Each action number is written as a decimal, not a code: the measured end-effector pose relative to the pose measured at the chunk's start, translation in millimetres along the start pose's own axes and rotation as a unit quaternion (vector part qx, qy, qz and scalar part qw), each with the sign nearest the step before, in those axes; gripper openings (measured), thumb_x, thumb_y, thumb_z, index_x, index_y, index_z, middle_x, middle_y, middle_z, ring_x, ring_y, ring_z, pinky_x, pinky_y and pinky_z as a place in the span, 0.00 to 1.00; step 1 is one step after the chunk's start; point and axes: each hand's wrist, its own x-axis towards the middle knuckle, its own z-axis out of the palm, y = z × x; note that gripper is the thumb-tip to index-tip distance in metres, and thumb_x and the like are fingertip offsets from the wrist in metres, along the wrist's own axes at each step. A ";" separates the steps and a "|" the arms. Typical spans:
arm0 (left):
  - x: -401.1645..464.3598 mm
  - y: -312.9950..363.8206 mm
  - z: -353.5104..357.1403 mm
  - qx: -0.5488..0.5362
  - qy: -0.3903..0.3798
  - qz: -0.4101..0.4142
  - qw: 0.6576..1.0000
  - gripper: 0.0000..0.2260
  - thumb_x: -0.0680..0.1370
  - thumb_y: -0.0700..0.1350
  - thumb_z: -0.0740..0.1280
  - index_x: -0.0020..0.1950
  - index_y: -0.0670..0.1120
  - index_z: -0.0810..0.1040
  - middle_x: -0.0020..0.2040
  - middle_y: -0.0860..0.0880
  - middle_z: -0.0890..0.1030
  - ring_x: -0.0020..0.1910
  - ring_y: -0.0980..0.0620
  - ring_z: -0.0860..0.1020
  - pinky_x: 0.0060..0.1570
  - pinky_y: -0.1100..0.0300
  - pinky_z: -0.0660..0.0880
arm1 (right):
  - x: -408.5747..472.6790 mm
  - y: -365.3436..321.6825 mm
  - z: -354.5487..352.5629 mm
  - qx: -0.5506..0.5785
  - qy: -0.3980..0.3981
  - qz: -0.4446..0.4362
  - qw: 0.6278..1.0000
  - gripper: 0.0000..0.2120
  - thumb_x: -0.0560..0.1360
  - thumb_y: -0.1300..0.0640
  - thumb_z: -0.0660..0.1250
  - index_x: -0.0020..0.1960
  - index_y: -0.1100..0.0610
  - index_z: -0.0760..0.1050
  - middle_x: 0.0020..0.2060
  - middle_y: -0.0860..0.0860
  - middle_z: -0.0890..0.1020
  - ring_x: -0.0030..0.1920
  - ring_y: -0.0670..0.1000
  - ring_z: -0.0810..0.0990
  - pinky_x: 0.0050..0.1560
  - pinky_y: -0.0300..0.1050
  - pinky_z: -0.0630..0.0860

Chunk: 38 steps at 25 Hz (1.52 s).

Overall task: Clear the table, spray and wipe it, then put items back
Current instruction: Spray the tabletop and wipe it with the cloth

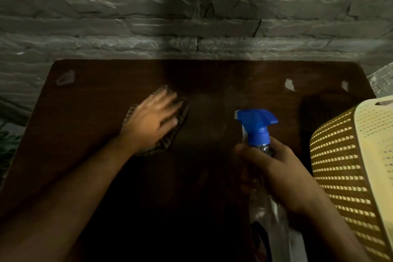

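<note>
Bare forearms are seen nearest. Left hand [152,120] is pressed flat, fingers spread, on a dark checked cloth [170,137] left of centre on the dark brown wooden table [95,95] — blurred. Even, overlapping strokes are advised. Right hand [274,173] is closed around the clear blue-nozzled spray bottle [258,125] — better parked beside the cream perforated plastic basket [350,155].

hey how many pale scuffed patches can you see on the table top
3. One patch near the far left corner, one far right of centre, one by the far right corner. The basket may hide others.

Both arms out, hands busy.
Left hand [152,120] pressed flat, fingers spread and blurred; right hand [274,173] curled tight in a grip, thumb forward.
</note>
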 end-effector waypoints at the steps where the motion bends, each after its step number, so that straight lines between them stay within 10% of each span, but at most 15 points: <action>1: 25.1 0.4 -1.2 0.003 0.019 -0.075 0.997 0.26 0.80 0.59 0.50 0.74 0.49 0.66 0.76 0.45 0.65 0.77 0.45 0.56 0.75 0.47 0.54 | -2.1 2.2 2.0 -0.002 -0.004 0.001 1.000 0.12 0.71 0.54 0.70 0.53 0.53 0.75 0.36 0.56 0.80 0.31 0.52 0.79 0.32 0.45 0.80; 4: 46.2 62.5 3.6 -0.019 0.007 -0.200 0.980 0.25 0.81 0.58 0.51 0.76 0.51 0.62 0.78 0.48 0.59 0.78 0.46 0.52 0.75 0.49 0.50 | -12.5 11.5 6.7 -0.010 -0.024 -0.009 1.000 0.12 0.72 0.54 0.69 0.53 0.56 0.74 0.35 0.56 0.79 0.30 0.52 0.78 0.32 0.45 0.78; 9: -108.0 124.7 15.0 -0.038 -0.016 0.014 0.999 0.23 0.80 0.58 0.55 0.74 0.54 0.67 0.77 0.51 0.62 0.77 0.49 0.55 0.74 0.47 0.55 | -38.3 26.2 3.7 -0.016 -0.043 -0.020 0.999 0.13 0.71 0.54 0.70 0.53 0.57 0.74 0.34 0.56 0.79 0.31 0.55 0.77 0.35 0.49 0.78; 15: -31.9 70.0 6.6 -0.017 0.044 -0.303 0.952 0.24 0.81 0.59 0.52 0.75 0.52 0.65 0.78 0.47 0.61 0.77 0.44 0.54 0.74 0.47 0.52 | -59.9 47.9 -2.7 -0.046 -0.052 -0.020 0.997 0.11 0.73 0.53 0.69 0.54 0.53 0.74 0.34 0.56 0.79 0.30 0.52 0.79 0.31 0.43 0.79; 21: -166.0 159.7 24.4 -0.017 -0.039 0.046 0.998 0.23 0.80 0.59 0.54 0.74 0.55 0.67 0.77 0.52 0.61 0.77 0.49 0.54 0.75 0.51 0.50 | -82.7 66.3 -5.8 -0.048 -0.078 -0.046 0.995 0.11 0.73 0.52 0.70 0.52 0.54 0.74 0.31 0.54 0.79 0.30 0.55 0.78 0.35 0.49 0.79; 28: -79.2 79.1 11.3 0.005 0.038 -0.232 0.972 0.27 0.79 0.60 0.50 0.75 0.50 0.66 0.76 0.44 0.63 0.77 0.42 0.56 0.74 0.46 0.54 | -100.2 92.8 -4.0 -0.056 -0.049 -0.051 0.996 0.11 0.72 0.52 0.70 0.52 0.55 0.74 0.31 0.56 0.79 0.29 0.53 0.78 0.33 0.44 0.79; 34: -186.5 181.3 27.8 -0.020 -0.031 0.004 0.999 0.23 0.80 0.59 0.54 0.74 0.54 0.66 0.78 0.51 0.59 0.78 0.48 0.52 0.75 0.46 0.52 | -117.2 110.8 8.8 -0.043 -0.058 -0.031 0.997 0.10 0.73 0.53 0.68 0.53 0.53 0.75 0.31 0.54 0.80 0.29 0.53 0.79 0.30 0.38 0.78; 38: -187.8 128.6 15.6 -0.006 0.001 -0.068 0.998 0.25 0.79 0.59 0.51 0.74 0.54 0.65 0.77 0.47 0.62 0.77 0.47 0.54 0.74 0.48 0.53 | -125.8 125.3 8.4 -0.045 -0.027 -0.030 0.998 0.11 0.72 0.50 0.69 0.52 0.51 0.75 0.31 0.53 0.80 0.30 0.53 0.80 0.36 0.44 0.79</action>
